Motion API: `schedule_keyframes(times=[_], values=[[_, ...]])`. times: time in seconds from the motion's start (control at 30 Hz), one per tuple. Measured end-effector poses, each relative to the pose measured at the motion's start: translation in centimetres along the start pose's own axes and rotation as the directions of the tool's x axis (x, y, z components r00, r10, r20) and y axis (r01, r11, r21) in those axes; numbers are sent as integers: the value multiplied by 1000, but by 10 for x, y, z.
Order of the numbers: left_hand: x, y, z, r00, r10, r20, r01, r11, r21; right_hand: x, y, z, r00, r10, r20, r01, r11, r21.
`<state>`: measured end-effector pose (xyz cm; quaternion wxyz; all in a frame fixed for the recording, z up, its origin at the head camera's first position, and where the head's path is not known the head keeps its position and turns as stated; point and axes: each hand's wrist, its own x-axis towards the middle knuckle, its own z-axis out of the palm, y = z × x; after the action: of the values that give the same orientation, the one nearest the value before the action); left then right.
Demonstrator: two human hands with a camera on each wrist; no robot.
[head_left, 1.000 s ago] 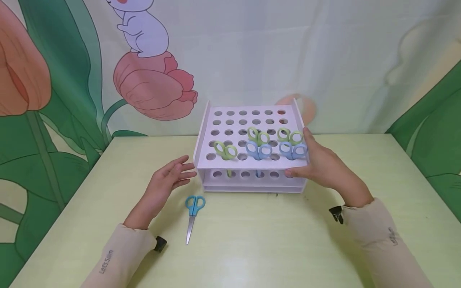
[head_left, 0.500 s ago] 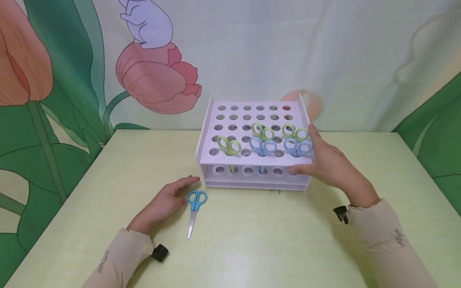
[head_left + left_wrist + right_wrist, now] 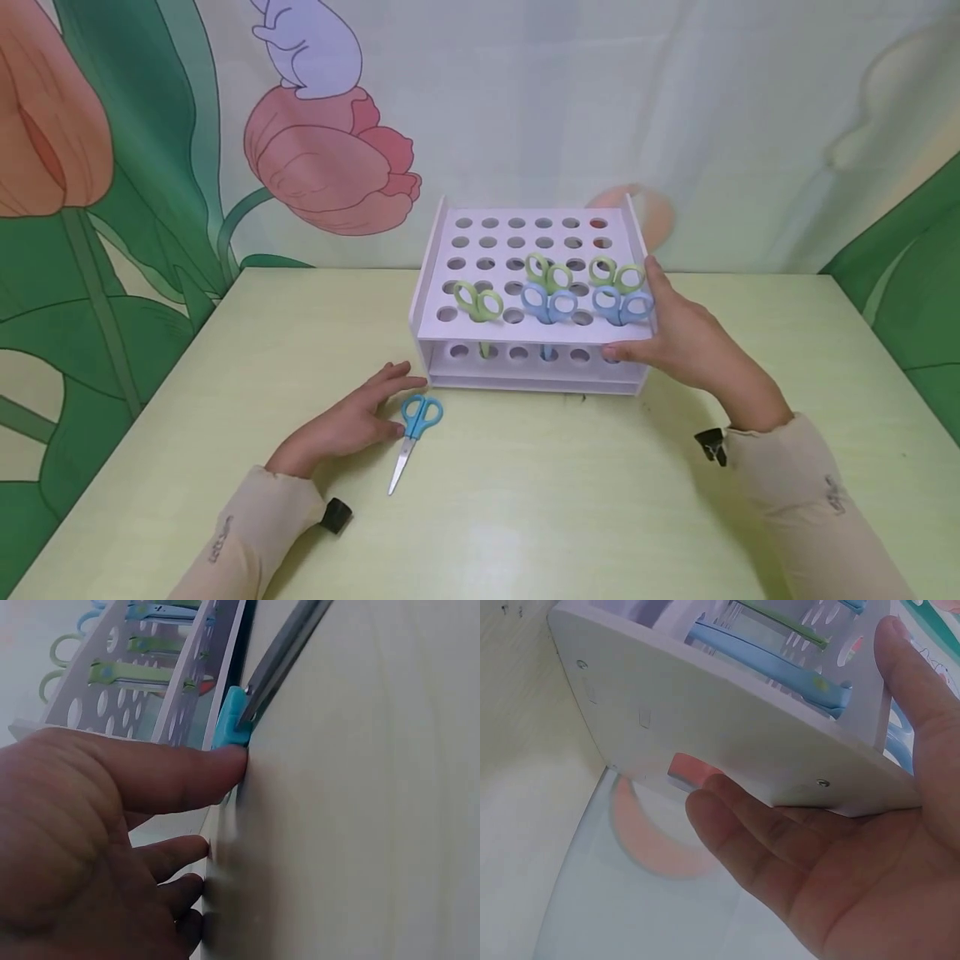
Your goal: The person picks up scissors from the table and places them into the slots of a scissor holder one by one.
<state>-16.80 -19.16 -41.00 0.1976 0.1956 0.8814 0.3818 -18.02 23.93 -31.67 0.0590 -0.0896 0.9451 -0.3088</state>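
Observation:
Scissors with teal handles (image 3: 413, 428) lie on the table, blades toward the near edge. My left hand (image 3: 348, 429) is low beside them; in the left wrist view its thumb (image 3: 187, 780) touches the teal handle. Its other fingers reach forward, fairly straight, the index partly hidden behind the thumb. A white two-tier rack (image 3: 517, 335) with rows of round holes stands behind. My right hand (image 3: 690, 337) grips its right side, thumb at the front edge and fingers along the side panel. Green-handled scissors (image 3: 477, 312) and blue-handled scissors (image 3: 550, 312) stand handles-up in its holes.
The pale yellow-green table (image 3: 525, 500) runs back to a printed curtain (image 3: 525, 125) with tulips and a white animal figure. The rack stands close in front of that curtain. Black clips (image 3: 337, 516) hang at both sleeve cuffs.
My left hand has lowered from the rack's left front corner to the teal scissors. Their handle end has swung slightly right. My right hand keeps its grip on the rack.

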Motion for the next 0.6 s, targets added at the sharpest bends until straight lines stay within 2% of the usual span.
schedule_keyframes(times=[0.37, 0.6], values=[[1, 1, 2, 1000, 11, -5, -11, 1000, 6, -1, -1, 0, 1000, -16, -2, 16, 1000, 0], [2, 5, 5, 998, 17, -59, -13, 998, 67, -1, -1, 0, 1000, -12, -1, 12, 1000, 3]])
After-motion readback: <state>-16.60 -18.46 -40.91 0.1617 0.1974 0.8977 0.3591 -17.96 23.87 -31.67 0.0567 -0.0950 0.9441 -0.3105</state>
